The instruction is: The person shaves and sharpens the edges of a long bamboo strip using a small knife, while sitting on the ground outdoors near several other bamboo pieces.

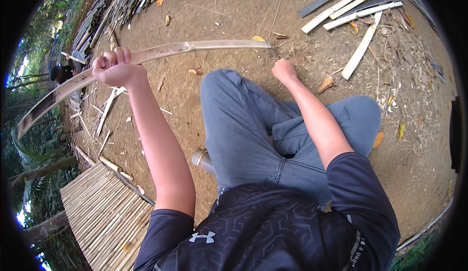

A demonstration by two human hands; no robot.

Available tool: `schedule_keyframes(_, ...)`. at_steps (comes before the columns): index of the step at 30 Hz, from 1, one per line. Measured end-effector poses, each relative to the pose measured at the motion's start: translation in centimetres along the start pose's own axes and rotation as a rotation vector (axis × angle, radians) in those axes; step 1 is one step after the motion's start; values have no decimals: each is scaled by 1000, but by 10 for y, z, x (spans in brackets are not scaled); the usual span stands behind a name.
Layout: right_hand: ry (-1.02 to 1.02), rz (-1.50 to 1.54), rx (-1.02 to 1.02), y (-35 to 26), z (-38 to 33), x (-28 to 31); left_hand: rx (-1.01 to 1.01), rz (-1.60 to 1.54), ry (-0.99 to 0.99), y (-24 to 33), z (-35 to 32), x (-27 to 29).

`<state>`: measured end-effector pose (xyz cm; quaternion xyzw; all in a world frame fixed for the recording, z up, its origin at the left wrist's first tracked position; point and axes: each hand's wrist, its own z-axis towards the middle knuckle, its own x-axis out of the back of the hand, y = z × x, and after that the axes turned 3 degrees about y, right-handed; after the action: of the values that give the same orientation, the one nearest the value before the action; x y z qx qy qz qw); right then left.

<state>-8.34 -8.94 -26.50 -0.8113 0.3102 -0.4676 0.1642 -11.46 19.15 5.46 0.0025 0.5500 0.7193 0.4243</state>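
A long split bamboo strip point(165, 50) stretches across the view from the far left to the front of my knees, bowed by the lens. My left hand point(117, 68) is closed around it left of its middle, arm raised. My right hand point(284, 71) is closed on the handle of what looks like a knife point(274, 51), its dark narrow blade touching the strip's right end. Most of the handle is hidden in my fist. My crossed legs point(253, 124) in grey trousers lie just below the strip.
Split bamboo pieces point(351, 12) lie at the far right, and a pile of bamboo poles point(105, 15) at the far left. A slatted bamboo platform point(105, 212) is at the lower left. Beside my left knee rests a bamboo tube point(202, 160). Another person point(61, 73) is at the left edge.
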Motion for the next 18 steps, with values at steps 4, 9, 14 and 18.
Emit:
schedule_keyframes(4, -5, -96, 19, 9, 8, -7, -12, 16, 14, 2, -2, -1)
schedule_keyframes(9, 25, -126, -11, 10, 18, -19, -18, 24, 24, 2, -5, -4)
schedule_keyframes(14, -11, 10, -89, 16, 17, -9, -2, 38, 91, 0, -4, 0)
schedule_keyframes(18, -102, 283, -266, 23, -1, 12, -13, 66, 108, -4, 2, -6)
